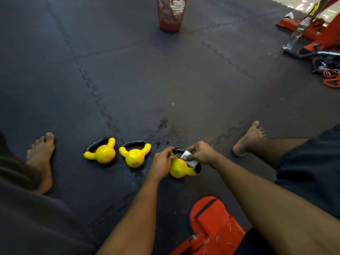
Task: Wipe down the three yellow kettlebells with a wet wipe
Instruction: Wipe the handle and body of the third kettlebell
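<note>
Three yellow kettlebells with black handles lie on the dark floor mat. The left kettlebell [103, 153] and the middle kettlebell [135, 157] lie untouched side by side. The right kettlebell [179, 170] is tilted, and my left hand [161, 162] grips its black handle at the left end. My right hand [200, 152] pinches a white wet wipe [187, 157] against the handle of that kettlebell. Part of the handle is hidden under the wipe and my fingers.
A red mesh bin [172, 13] stands at the far middle. Red gym equipment [312, 34] with a plastic bottle [296, 34] fills the far right. A red frame foot [211, 223] sits close between my arms. My bare feet rest on the mat [165, 80] at both sides.
</note>
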Demonstrator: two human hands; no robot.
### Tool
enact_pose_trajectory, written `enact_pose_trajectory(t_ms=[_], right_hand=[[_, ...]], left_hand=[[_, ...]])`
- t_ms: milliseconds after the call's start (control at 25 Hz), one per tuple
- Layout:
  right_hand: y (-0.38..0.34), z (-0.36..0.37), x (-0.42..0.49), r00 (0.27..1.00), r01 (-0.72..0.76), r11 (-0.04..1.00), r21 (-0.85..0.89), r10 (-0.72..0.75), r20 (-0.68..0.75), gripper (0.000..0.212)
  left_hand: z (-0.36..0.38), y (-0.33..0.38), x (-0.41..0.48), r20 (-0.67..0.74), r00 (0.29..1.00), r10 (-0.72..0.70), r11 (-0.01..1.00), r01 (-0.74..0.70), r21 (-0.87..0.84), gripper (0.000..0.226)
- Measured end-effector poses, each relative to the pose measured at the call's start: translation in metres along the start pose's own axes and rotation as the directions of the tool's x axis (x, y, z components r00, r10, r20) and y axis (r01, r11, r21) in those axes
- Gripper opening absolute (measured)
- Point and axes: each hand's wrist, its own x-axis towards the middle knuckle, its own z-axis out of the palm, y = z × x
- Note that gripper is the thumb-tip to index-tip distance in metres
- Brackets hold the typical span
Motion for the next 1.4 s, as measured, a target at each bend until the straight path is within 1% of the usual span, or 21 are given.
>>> enact_pose_trajectory(t_ms=[40,80,120,160,240,320,400,440,560,600,680,760,840,920,960,1000,1080,1160,1280,1360,1400], right_hand=[[0.0,0.0,-0.004,0.995,-0.058,0.984,0.171,0.042,0.096,0.024],[0.001,0.005,-0.009,0.982,-0.11,0.939,0.326,0.053,0.181,0.028],[0.002,0.014,-0.013,0.97,-0.138,0.886,0.443,0.029,0.243,0.031],[0.003,0.025,-0.014,0.962,-0.15,0.831,0.535,-0.002,0.271,0.034],[0.003,0.043,-0.012,0.972,-0.14,0.736,0.663,-0.026,0.234,0.037],[0.0,0.051,-0.009,0.987,-0.107,0.671,0.734,-0.02,0.162,0.043],[-0.001,0.053,-0.007,0.989,-0.09,0.639,0.764,-0.031,0.142,0.046],[0.0,0.053,-0.007,0.99,-0.086,0.633,0.769,-0.032,0.137,0.045],[0.004,0.049,-0.008,0.994,-0.086,0.68,0.728,0.01,0.108,0.039],[0.006,0.046,-0.008,0.995,-0.085,0.702,0.707,0.019,0.101,0.037],[0.008,0.045,-0.007,0.995,-0.089,0.713,0.696,0.039,0.088,0.032],[0.01,0.045,-0.007,0.996,-0.086,0.677,0.731,0.072,0.051,0.026],[0.013,0.048,-0.006,0.994,-0.082,0.615,0.784,0.11,0.018,0.016],[0.017,0.049,-0.004,0.986,-0.088,0.566,0.819,0.166,-0.009,0.013],[0.017,0.049,-0.004,0.978,-0.097,0.539,0.837,0.206,-0.02,0.015],[0.018,0.049,-0.003,0.969,-0.102,0.518,0.849,0.246,-0.033,0.016],[0.018,0.049,-0.004,0.953,-0.101,0.481,0.871,0.299,-0.055,0.015],[0.018,0.049,-0.003,0.935,-0.058,0.457,0.888,0.336,-0.111,0.016],[0.02,0.045,0.001,0.892,0.036,0.485,0.874,0.378,-0.247,0.013],[0.019,0.041,0.002,0.887,0.078,0.493,0.866,0.363,-0.286,0.007],[0.017,0.04,0.001,0.891,0.09,0.504,0.859,0.344,-0.295,0.005]], left_hand=[[-0.001,-0.001,-0.002,0.002,1.0,0.001,1.0,-0.001,-0.011,0.034],[-0.001,-0.003,-0.002,0.009,1.0,0.0,1.0,0.0,-0.025,0.035],[-0.002,-0.005,-0.001,0.02,1.0,-0.005,0.999,0.005,-0.037,0.036],[-0.003,-0.007,-0.001,0.029,1.0,-0.011,0.999,0.012,-0.047,0.037],[-0.006,-0.009,0.0,0.012,0.999,-0.045,0.997,0.046,-0.064,0.034],[-0.009,-0.009,0.001,-0.06,0.993,-0.097,0.993,0.093,-0.079,0.029],[-0.013,-0.005,0.005,-0.099,0.99,-0.105,0.993,0.099,-0.063,0.02],[-0.016,-0.002,0.008,-0.094,0.992,-0.087,0.995,0.082,-0.051,0.016],[-0.02,0.004,0.015,-0.026,0.997,-0.073,0.997,0.072,-0.03,0.015],[-0.019,0.005,0.016,0.011,0.996,-0.09,0.995,0.091,-0.035,0.015],[-0.017,0.004,0.015,0.059,0.99,-0.128,0.991,0.13,-0.038,0.016],[-0.015,0.002,0.013,0.097,0.982,-0.162,0.984,0.168,-0.059,0.021],[-0.018,0.006,0.011,0.153,0.969,-0.194,0.971,0.212,-0.114,0.03],[-0.02,0.013,0.006,0.233,0.951,-0.202,0.962,0.238,-0.137,0.051],[-0.019,0.014,0.003,0.252,0.949,-0.191,0.968,0.224,-0.11,0.064],[-0.018,0.016,0.0,0.249,0.953,-0.175,0.977,0.199,-0.074,0.076],[-0.015,0.018,-0.003,0.212,0.965,-0.156,0.985,0.166,-0.033,0.089],[-0.014,0.019,-0.005,0.184,0.97,-0.16,0.986,0.166,-0.021,0.095],[-0.014,0.018,-0.004,0.19,0.961,-0.202,0.976,0.214,-0.045,0.097],[-0.016,0.017,-0.005,0.202,0.955,-0.215,0.968,0.236,-0.086,0.089],[-0.018,0.016,-0.005,0.215,0.953,-0.214,0.966,0.239,-0.1,0.081]])
